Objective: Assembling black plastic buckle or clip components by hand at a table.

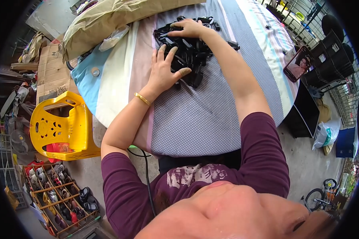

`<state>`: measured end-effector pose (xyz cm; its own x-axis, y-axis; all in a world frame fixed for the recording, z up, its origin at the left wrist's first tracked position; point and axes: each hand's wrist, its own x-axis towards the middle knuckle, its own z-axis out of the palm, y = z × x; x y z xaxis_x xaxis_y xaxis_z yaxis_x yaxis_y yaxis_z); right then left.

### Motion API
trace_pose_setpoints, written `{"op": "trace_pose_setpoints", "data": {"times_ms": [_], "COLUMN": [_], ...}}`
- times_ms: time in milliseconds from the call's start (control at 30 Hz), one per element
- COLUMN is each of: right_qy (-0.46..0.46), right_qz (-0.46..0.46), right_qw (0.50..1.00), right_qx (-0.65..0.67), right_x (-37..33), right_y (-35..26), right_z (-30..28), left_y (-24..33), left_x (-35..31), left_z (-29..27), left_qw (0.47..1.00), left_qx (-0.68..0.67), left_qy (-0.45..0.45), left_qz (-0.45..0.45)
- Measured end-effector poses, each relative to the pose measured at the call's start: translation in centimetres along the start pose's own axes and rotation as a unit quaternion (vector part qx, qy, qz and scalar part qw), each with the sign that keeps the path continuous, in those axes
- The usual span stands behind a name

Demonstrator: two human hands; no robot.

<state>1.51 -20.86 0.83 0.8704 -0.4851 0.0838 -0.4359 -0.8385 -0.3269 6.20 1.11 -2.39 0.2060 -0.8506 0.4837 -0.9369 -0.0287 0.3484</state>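
Observation:
A heap of small black plastic-looking pieces lies on the cloth-covered round table at its far middle. I cannot make out their exact kind. My left hand rests with fingers spread at the heap's near left edge, its fingertips against or just beside the pieces. Some of its fingertips look covered or stained. A gold bracelet circles that wrist. Across the far left part of the heap reaches my right hand, fingers stretched over the black pieces and apart. No piece shows held in either hand.
Brown paper covers the table's far left, beside a crumpled clear bag. At the right edge stands a phone, near stacked black crates. A yellow chair and a shoe rack stand left. A black cable hangs nearby.

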Motion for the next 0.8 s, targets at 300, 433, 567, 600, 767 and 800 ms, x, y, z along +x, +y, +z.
{"op": "trace_pose_setpoints", "data": {"times_ms": [300, 433, 567, 600, 767, 800], "right_qy": [0.102, 0.097, 0.169, 0.221, 0.212, 0.212], "right_qz": [-0.142, -0.061, 0.027, 0.036, 0.049, 0.053], "right_qw": [0.983, 0.971, 0.946, 0.95, 0.956, 0.956], "right_qx": [0.06, 0.211, 0.276, 0.22, 0.195, 0.195], "right_x": [-8.4, -13.2, -15.8, -16.1, -18.8, -19.4], "right_y": [5.6, 8.0, 10.1, 10.8, 10.5, 10.2], "right_z": [-2.2, -2.9, -3.1, -2.6, 0.4, 0.7], "left_y": [2.1, 4.2, 5.0, 4.9, 5.0, 5.3], "left_x": [0.3, 1.9, 4.8, 5.5, 7.9, 8.3], "left_z": [-0.6, 0.8, 3.2, 3.8, 6.6, 7.3], "left_qw": [0.988, 0.975, 0.963, 0.962, 0.978, 0.977], "left_qx": [-0.029, -0.026, -0.029, -0.025, -0.07, -0.072], "left_qy": [-0.04, -0.059, -0.06, -0.055, -0.046, -0.048], "left_qz": [0.149, 0.213, 0.259, 0.267, 0.192, 0.193]}}
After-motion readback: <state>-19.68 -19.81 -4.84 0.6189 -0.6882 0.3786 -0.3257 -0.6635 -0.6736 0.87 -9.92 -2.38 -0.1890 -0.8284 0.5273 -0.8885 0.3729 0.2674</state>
